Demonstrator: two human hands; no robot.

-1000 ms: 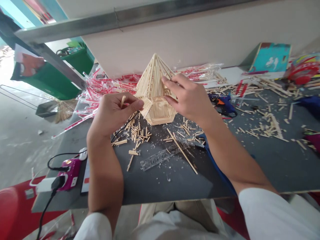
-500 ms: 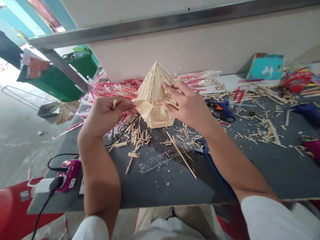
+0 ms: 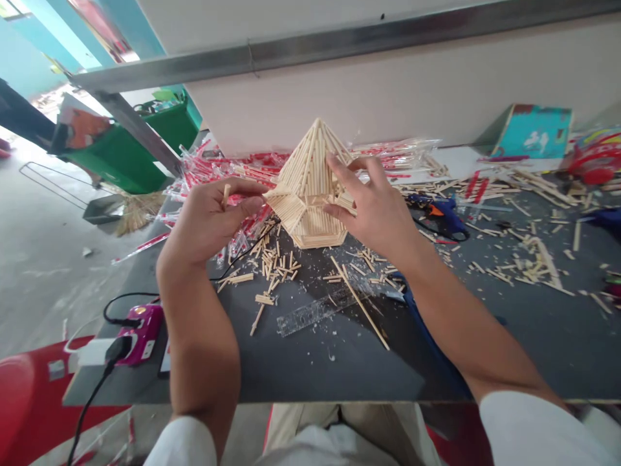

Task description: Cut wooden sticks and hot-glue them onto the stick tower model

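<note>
A small model hut of pale wooden sticks (image 3: 310, 188), with a pointed roof and a many-sided base, stands on the dark grey table (image 3: 339, 362). My left hand (image 3: 213, 217) is closed on a short stick (image 3: 226, 194), thumb tip at the hut's left eave. My right hand (image 3: 371, 207) holds the hut's right side, fingers on the roof and thumb under the eave. Cut stick pieces (image 3: 272, 265) lie below the hut.
A clear ruler (image 3: 320, 310) and a long stick (image 3: 361, 304) lie in front of the hut. A blue glue gun (image 3: 436, 210) rests to the right. Red-and-clear packets (image 3: 218, 175) are piled behind. A purple device with cables (image 3: 138, 333) sits at the table's left edge.
The view has shifted slightly. My right fingers have spread higher up the roof; my left hand stays closed on the short stick by the eave.
</note>
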